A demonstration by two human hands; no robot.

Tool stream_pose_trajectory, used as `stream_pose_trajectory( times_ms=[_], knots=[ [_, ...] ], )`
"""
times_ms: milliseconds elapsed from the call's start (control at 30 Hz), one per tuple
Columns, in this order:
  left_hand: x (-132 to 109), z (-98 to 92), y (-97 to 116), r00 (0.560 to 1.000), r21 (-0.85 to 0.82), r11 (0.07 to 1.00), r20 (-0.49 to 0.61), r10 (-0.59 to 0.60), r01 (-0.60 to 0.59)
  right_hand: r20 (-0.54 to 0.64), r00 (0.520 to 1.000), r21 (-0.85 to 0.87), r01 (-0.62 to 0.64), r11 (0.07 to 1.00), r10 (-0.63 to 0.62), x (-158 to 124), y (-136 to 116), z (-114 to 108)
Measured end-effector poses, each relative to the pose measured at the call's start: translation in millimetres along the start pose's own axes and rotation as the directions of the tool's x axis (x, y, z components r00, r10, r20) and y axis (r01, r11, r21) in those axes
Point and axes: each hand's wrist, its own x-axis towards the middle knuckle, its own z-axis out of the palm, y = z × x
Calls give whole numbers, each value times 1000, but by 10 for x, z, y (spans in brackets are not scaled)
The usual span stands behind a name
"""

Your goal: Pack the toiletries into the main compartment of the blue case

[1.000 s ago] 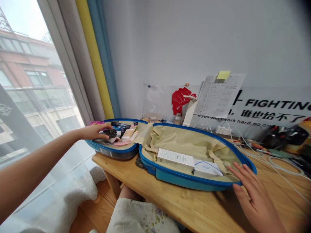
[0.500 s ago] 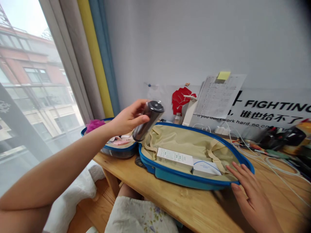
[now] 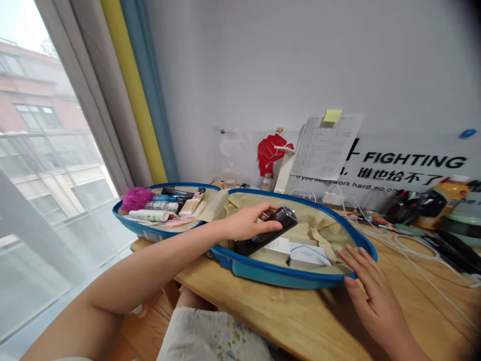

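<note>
Bottle [image 3: 262,240], black and slanted, is clasped by thumb and fingers of the left hand [image 3: 248,221] over the right half of an open blue suitcase [image 3: 285,281], partly hiding one of two white boxes [image 3: 310,255]. Loosely spread, the right hand [image 3: 374,291] lies at the rim; a purple puff [image 3: 137,199] sits opposite.

The suitcase's right half [image 3: 293,279] has room at the back, but a black bottle [image 3: 266,237] and white boxes [image 3: 309,255] obstruct the front.
</note>
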Motion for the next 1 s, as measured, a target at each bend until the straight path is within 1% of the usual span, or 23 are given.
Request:
stream_pose_trajectory(
  times_ms=[67, 267, 433, 500, 700, 833, 900, 1000],
  knots=[
    [-6, 30, -14, 999, 23, 999, 21, -36, 36, 4, 1000, 0, 2, 1000, -2, 3, -6, -3],
    [-14, 103, -15, 988, 159, 985, 119, -93, 74, 4, 1000, 22, -22, 1000, 22, -4, -23, 4],
    [4, 193, -5, 970, 261, 962, 201, -134, 79, 9, 999, 31, -47, 998, 47, -7, -27, 2],
    [9, 227, 5, 960, 318, 945, 231, -159, 80, 16, 999, 32, -38, 999, 37, 0, -31, -9],
    [31, 297, 30, 934, 405, 907, 269, -234, 111, 27, 999, 28, -36, 999, 35, 9, -33, -26],
    [105, 339, 28, 925, 457, 884, 284, -253, 102, 31, 998, 35, -55, 998, 54, 1, -23, -18],
    [152, 365, 22, 913, 489, 867, 307, -270, 93, 22, 998, 42, -53, 998, 52, -1, -21, -17],
    [204, 409, -7, 874, 548, 834, 377, -306, 56, 27, 999, 47, -44, 998, 42, -2, -21, -22]
  ],
)
